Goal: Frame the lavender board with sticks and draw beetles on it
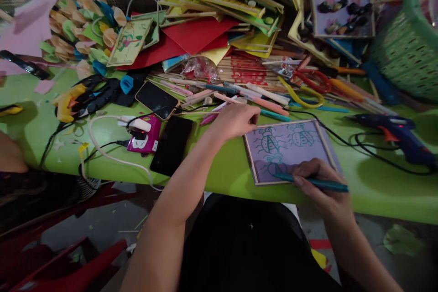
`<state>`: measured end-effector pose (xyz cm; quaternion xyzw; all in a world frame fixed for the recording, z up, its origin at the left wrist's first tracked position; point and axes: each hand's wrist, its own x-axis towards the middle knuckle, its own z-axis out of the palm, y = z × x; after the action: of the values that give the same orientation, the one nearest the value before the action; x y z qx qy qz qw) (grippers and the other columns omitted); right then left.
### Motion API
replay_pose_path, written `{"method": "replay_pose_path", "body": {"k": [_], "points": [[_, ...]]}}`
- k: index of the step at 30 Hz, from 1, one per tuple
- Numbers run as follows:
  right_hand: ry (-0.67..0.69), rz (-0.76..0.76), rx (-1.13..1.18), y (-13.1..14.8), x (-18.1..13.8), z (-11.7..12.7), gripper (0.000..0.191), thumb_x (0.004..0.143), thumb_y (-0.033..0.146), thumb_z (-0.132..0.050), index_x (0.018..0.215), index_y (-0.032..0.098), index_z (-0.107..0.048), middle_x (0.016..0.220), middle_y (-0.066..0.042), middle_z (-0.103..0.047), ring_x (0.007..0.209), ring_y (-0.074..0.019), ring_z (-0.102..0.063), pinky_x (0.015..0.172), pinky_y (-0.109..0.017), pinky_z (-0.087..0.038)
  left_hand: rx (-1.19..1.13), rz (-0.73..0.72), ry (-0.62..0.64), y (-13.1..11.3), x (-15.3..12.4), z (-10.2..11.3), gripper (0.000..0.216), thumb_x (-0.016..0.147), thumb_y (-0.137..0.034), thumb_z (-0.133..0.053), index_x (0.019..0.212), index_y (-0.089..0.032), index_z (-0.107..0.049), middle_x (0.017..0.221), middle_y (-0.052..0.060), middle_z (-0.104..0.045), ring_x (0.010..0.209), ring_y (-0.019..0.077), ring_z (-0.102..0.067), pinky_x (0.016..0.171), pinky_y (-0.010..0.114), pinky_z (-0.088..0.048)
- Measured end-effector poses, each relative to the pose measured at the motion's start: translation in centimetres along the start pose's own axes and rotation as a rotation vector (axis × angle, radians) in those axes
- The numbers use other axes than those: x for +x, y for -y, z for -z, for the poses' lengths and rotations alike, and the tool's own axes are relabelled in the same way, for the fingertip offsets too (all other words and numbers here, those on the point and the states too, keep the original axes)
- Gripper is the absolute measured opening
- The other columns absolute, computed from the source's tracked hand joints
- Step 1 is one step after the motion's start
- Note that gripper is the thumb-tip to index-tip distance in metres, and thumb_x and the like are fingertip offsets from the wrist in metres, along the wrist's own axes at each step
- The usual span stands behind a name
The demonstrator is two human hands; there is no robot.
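My right hand (321,181) is closed around a teal felt-tip pen (330,185). The pen's tip touches a purple card (290,159) edged with thin wooden sticks. On the card are three beetle-like bugs drawn in teal; the pen meets the lower one. My left hand (237,121) rests by the card's upper left corner with its fingers curled in; what they hold, if anything, is hidden. Just beyond it lie several loose pens (263,102) in pink, white and teal.
A blue glue gun (397,132) lies at right, its cable crossing behind the card. Left of my arm are a black phone (173,146) and a magenta power adapter (145,139) with cords. Scissors (315,82), framed cards, paper and a green basket (407,45) crowd the back.
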<state>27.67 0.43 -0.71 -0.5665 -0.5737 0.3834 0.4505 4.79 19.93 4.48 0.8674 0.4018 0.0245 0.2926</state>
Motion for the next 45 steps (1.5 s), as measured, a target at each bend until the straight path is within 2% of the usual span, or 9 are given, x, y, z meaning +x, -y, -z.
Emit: {"method": "replay_pose_path", "body": {"k": [18, 25, 35, 38, 42, 45], "points": [[0.058, 0.02, -0.174, 0.9, 0.3, -0.2, 0.015, 0.092, 0.032, -0.076, 0.085, 0.025, -0.065, 0.073, 0.0, -0.069, 0.061, -0.0168, -0.062, 0.055, -0.029, -0.049, -0.004, -0.003, -0.008, 0.1, 0.1, -0.2, 0.009, 0.089, -0.018, -0.069, 0.096, -0.019, -0.074, 0.095, 0.005, -0.078, 0.083, 0.0194, -0.067, 0.071, 0.032, -0.042], [0.073, 0.028, -0.14, 1.1, 0.6, -0.4, 0.019, 0.093, 0.036, -0.075, 0.083, 0.026, -0.063, 0.072, 0.0, -0.068, 0.061, -0.0165, -0.062, 0.055, -0.029, -0.05, 0.009, -0.024, -0.02, 0.4, 0.2, -0.3, 0.008, 0.089, -0.018, -0.069, 0.095, -0.019, -0.074, 0.095, 0.005, -0.078, 0.083, 0.0196, -0.067, 0.068, 0.032, -0.039], [0.178, 0.053, -0.125, 1.0, 0.6, -0.3, 0.02, 0.094, 0.036, -0.076, 0.081, 0.025, -0.066, 0.073, -0.002, -0.069, 0.067, -0.0184, -0.065, 0.061, -0.031, -0.053, 0.004, -0.019, -0.006, 0.2, 0.2, -0.2, 0.009, 0.09, -0.017, -0.066, 0.095, -0.019, -0.073, 0.094, 0.004, -0.078, 0.082, 0.0191, -0.066, 0.068, 0.032, -0.039], [0.112, 0.008, -0.066, 1.3, 0.6, -0.4, 0.021, 0.091, 0.041, -0.079, 0.082, 0.025, -0.069, 0.074, -0.003, -0.07, 0.069, -0.0203, -0.067, 0.061, -0.032, -0.055, -0.005, -0.01, -0.007, 0.2, 0.1, -0.2, 0.008, 0.089, -0.019, -0.067, 0.095, -0.02, -0.073, 0.095, 0.004, -0.078, 0.084, 0.0193, -0.067, 0.07, 0.032, -0.041], [-0.151, -0.066, -0.008, 1.2, 0.3, 0.5, 0.026, 0.084, 0.047, -0.085, 0.086, 0.026, -0.072, 0.082, -0.005, -0.073, 0.076, -0.0225, -0.07, 0.063, -0.034, -0.057, -0.007, -0.002, 0.007, 0.2, 0.1, -0.1, 0.009, 0.089, -0.02, -0.067, 0.095, -0.02, -0.073, 0.098, 0.006, -0.078, 0.087, 0.0205, -0.067, 0.073, 0.033, -0.042], [-0.245, -0.081, -0.024, 0.4, 0.3, 1.8, 0.023, 0.082, 0.044, -0.088, 0.087, 0.027, -0.072, 0.083, -0.003, -0.073, 0.073, -0.0199, -0.067, 0.061, -0.032, -0.053, -0.004, -0.004, 0.007, 0.3, 0.2, -0.1, 0.008, 0.09, -0.019, -0.066, 0.094, -0.019, -0.073, 0.097, 0.006, -0.078, 0.084, 0.0201, -0.066, 0.072, 0.032, -0.042]]}}
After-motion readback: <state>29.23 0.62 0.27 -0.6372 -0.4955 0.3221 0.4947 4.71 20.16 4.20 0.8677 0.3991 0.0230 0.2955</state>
